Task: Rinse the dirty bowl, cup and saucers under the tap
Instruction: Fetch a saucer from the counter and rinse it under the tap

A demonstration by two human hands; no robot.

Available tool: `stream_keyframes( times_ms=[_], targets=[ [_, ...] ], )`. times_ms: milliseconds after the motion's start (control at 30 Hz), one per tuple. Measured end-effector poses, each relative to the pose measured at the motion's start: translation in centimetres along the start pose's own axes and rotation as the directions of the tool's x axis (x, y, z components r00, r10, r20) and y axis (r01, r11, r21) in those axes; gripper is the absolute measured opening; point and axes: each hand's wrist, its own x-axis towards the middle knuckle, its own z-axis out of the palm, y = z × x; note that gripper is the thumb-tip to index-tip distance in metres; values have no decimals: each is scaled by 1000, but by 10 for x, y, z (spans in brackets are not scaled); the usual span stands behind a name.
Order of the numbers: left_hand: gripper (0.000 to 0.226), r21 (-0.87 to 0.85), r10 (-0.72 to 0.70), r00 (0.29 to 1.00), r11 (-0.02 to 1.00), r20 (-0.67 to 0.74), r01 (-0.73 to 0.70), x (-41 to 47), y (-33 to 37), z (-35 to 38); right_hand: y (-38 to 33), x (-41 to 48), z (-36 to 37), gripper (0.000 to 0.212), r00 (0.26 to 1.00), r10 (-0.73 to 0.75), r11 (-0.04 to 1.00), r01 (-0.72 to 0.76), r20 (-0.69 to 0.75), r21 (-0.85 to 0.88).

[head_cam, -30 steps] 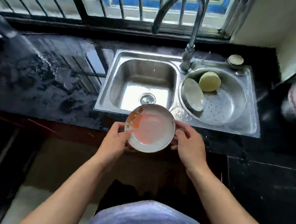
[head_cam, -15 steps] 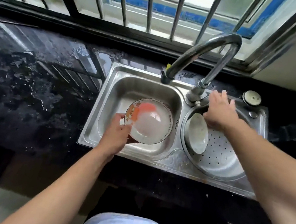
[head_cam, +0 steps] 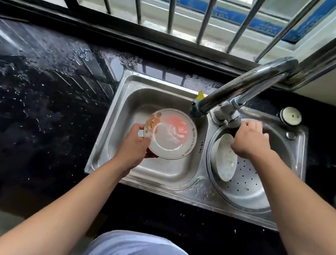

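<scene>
My left hand (head_cam: 136, 144) holds a white saucer (head_cam: 170, 135) with a bear print and pink-red residue by its left rim, over the left sink basin (head_cam: 136, 101), just below the tap spout (head_cam: 197, 108). Water swirls in the saucer. My right hand (head_cam: 248, 141) is closed around the tap handle at the base of the tap (head_cam: 227, 111). A second white dish (head_cam: 226, 156) leans on edge in the round perforated right basin (head_cam: 249, 187), partly hidden by my right hand.
The black countertop (head_cam: 38, 99) left of the sink is wet. A round capped fitting (head_cam: 291, 115) sits at the sink's back right corner. Window bars (head_cam: 172, 6) run behind the tap.
The view moved closer to the sink. My right hand dropped from open fingers near the tap base to a closed grip on the handle. Water now swirls in the saucer.
</scene>
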Motion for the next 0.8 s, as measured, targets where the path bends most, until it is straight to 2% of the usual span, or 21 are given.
stream_keyframes(
  times_ms=[133, 200, 267, 333, 367, 400, 433, 500, 567, 633, 733, 800],
  targets=[
    [20, -15, 11, 1000, 1000, -1, -11, 1, 1, 1, -7, -13, 4, 61, 999, 6, 996, -2, -46, 88],
    [22, -22, 24, 1000, 999, -5, -24, 1, -1, 2, -18, -27, 1, 63, 991, 23, 962, 15, -135, 272],
    [24, -25, 32, 999, 999, -17, -32, 4, -4, 3, -38, -49, -3, 55, 934, -3, 876, 175, -359, 450],
    [25, -22, 28, 999, 999, -28, -29, 5, -8, 4, -66, -78, -5, 44, 799, -141, 764, 463, -585, 449],
    [25, -14, 28, 999, 999, -37, -29, 5, -9, 5, -81, -90, -5, 41, 745, -231, 713, 567, -625, 412],
    [25, 0, 32, 998, 999, -48, -32, 5, -11, 5, -96, -99, -4, 39, 726, -319, 682, 622, -610, 384],
    [27, 14, 38, 998, 999, -54, -37, 5, -11, 5, -110, -104, -3, 37, 744, -381, 681, 627, -549, 378],
    [32, 45, 40, 998, 998, -52, -38, 4, -12, 7, -133, -100, 0, 30, 826, -410, 731, 551, -386, 402],
    [35, 56, 42, 998, 998, -50, -39, 4, -13, 10, -152, -89, -2, 33, 856, -447, 765, 517, -261, 384],
    [34, 38, 41, 998, 999, -55, -39, 4, -15, 12, -164, -83, -5, 42, 815, -551, 739, 576, -177, 349],
    [32, 7, 17, 998, 1000, -67, -17, 7, -19, 10, -164, -92, -5, 42, 733, -668, 618, 640, -124, 456],
    [36, -11, 4, 998, 1000, -64, -5, 9, -21, 7, -154, -100, 3, 42, 735, -672, 628, 631, -92, 455]
  ],
)
